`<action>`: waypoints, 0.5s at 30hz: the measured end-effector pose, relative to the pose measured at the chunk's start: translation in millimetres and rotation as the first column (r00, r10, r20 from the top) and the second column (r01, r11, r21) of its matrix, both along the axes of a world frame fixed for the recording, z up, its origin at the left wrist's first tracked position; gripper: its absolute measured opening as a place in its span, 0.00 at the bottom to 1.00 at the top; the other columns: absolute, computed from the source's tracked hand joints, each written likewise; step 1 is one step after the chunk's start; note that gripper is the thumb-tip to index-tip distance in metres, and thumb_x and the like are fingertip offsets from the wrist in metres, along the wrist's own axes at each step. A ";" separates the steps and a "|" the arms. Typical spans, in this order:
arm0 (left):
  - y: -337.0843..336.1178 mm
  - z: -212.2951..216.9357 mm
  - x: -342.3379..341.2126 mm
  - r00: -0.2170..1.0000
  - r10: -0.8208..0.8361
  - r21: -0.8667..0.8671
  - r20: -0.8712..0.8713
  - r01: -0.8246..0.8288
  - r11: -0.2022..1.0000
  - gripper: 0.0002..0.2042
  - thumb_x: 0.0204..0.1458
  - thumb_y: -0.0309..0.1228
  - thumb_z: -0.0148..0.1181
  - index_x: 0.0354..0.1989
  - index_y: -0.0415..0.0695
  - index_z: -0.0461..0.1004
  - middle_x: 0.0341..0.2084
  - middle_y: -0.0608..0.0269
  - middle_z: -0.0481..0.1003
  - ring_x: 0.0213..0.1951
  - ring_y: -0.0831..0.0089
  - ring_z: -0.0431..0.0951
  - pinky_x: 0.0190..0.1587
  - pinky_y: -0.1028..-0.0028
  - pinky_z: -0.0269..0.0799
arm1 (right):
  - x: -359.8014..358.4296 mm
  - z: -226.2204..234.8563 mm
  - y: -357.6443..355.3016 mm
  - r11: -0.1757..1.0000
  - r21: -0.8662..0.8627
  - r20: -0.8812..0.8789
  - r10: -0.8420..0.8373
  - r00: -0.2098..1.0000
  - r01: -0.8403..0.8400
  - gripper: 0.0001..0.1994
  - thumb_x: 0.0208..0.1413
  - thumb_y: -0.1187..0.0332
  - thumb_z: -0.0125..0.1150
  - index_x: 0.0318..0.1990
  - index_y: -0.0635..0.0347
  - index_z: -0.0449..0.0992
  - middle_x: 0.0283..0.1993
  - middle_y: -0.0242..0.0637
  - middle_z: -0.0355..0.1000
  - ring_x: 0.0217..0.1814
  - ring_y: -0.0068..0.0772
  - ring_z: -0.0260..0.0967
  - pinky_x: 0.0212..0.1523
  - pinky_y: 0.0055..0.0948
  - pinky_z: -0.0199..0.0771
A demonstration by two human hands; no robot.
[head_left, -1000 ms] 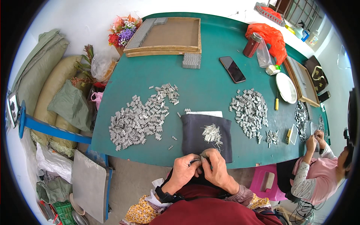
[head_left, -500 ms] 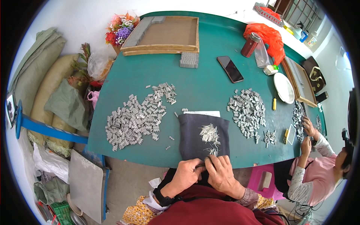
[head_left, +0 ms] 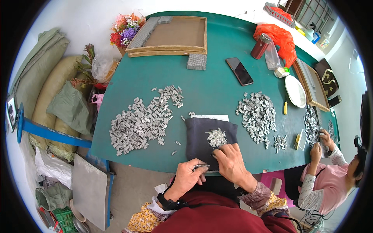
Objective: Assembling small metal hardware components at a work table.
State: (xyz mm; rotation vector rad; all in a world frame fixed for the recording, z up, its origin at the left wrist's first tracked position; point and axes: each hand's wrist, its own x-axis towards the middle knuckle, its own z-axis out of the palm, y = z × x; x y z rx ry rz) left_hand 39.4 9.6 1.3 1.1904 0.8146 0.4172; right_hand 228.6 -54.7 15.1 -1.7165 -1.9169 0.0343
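Seemingly picking: left hand (head_left: 187, 176) grips a thin metal piece (head_left: 201, 166); right hand (head_left: 233, 164) (grip unclear), beside metal pins (head_left: 217, 138), needs precise pinching next.

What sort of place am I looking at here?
Probably a small workshop: a green table carries a heap of small grey parts, a wooden tray is partly lined with grey pieces, and a co-worker sits at the table's right.
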 end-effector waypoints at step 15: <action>1.8 -7.3 -4.5 0.998 -0.041 -0.046 0.044 0.043 0.998 0.05 0.60 0.23 0.58 0.37 0.33 0.78 0.24 0.60 0.78 0.23 0.76 0.79 0.22 0.79 0.75 | 7.9 -4.7 18.8 0.993 -0.086 0.053 0.085 0.995 -0.081 0.07 0.50 0.75 0.60 0.35 0.61 0.68 0.33 0.40 0.64 0.37 0.40 0.66 0.40 0.39 0.60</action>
